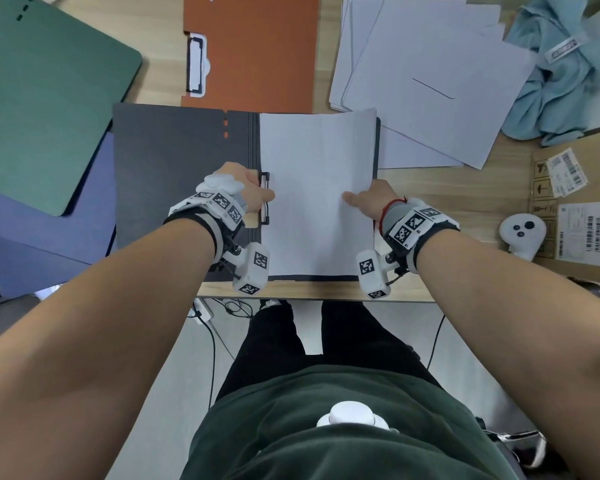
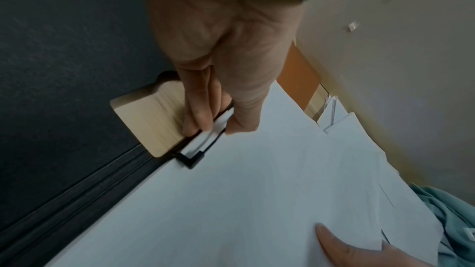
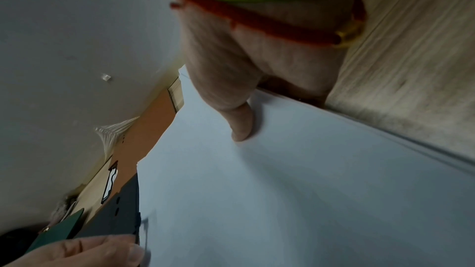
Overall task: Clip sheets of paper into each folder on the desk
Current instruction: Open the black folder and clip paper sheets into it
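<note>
A dark grey folder point(image 1: 174, 161) lies open on the desk, with a stack of white sheets point(image 1: 316, 174) on its right half. My left hand point(image 1: 253, 194) is at the spine, where its fingers and thumb pinch the black wire clip point(image 2: 190, 159) on its beige plate point(image 2: 144, 117). The left edge of the sheets lies at that clip. My right hand point(image 1: 368, 200) grips the right edge of the sheets point(image 3: 282, 190), thumb point(image 3: 241, 129) on top and fingers hidden beneath. The far right corner of the sheets curls up a little.
An orange folder point(image 1: 257, 53) with its own clip lies behind. A green folder point(image 1: 49, 98) and a blue one point(image 1: 49, 244) overlap at the left. Loose paper point(image 1: 430, 71), a light blue cloth point(image 1: 561, 74), a labelled cardboard box point(image 1: 575, 209) and a white controller point(image 1: 522, 233) sit to the right.
</note>
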A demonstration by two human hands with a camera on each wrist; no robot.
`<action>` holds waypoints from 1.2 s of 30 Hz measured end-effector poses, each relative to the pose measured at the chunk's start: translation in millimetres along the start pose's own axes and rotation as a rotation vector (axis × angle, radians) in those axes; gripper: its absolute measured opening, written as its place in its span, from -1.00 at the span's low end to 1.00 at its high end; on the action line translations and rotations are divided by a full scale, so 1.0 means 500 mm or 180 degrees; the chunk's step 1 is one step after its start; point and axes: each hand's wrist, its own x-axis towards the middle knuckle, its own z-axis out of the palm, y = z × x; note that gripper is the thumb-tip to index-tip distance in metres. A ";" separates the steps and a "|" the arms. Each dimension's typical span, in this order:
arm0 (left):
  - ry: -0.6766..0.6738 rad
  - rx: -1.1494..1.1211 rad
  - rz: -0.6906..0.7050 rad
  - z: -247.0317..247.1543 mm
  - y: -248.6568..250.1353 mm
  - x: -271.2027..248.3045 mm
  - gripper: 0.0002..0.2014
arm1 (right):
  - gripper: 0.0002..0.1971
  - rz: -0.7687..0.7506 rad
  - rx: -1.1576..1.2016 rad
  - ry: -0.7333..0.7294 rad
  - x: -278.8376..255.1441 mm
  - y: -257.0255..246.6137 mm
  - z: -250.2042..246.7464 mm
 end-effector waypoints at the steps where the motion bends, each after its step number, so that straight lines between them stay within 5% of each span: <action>1: 0.0004 0.0139 0.0003 -0.001 0.005 -0.002 -0.72 | -0.23 0.0021 -0.0050 -0.0007 -0.002 -0.002 -0.001; 9: 0.0111 0.1502 0.0057 0.008 0.035 0.009 -0.75 | -0.22 0.0097 -0.0230 -0.0008 -0.004 -0.011 -0.006; 18: -0.0020 0.1834 -0.0042 0.013 0.042 0.035 -0.60 | -0.24 0.0083 -0.0738 0.0029 -0.007 -0.006 -0.025; 25: 0.0043 0.1843 -0.0082 0.005 0.053 0.000 -0.54 | -0.50 0.0078 -0.1140 0.0205 -0.024 0.013 -0.064; 28: 0.0006 0.1721 -0.0114 -0.010 0.037 -0.011 -0.49 | -0.76 0.0041 -0.0653 0.0248 -0.030 -0.020 -0.069; 33: 0.0844 0.0860 -0.0237 -0.088 -0.021 -0.022 -0.62 | -0.80 -0.0233 0.0906 -0.0166 -0.050 -0.121 -0.039; 36: 0.1200 0.0676 -0.0536 -0.134 -0.077 -0.008 -0.16 | -0.56 -0.0493 0.0311 -0.0255 -0.070 -0.188 -0.001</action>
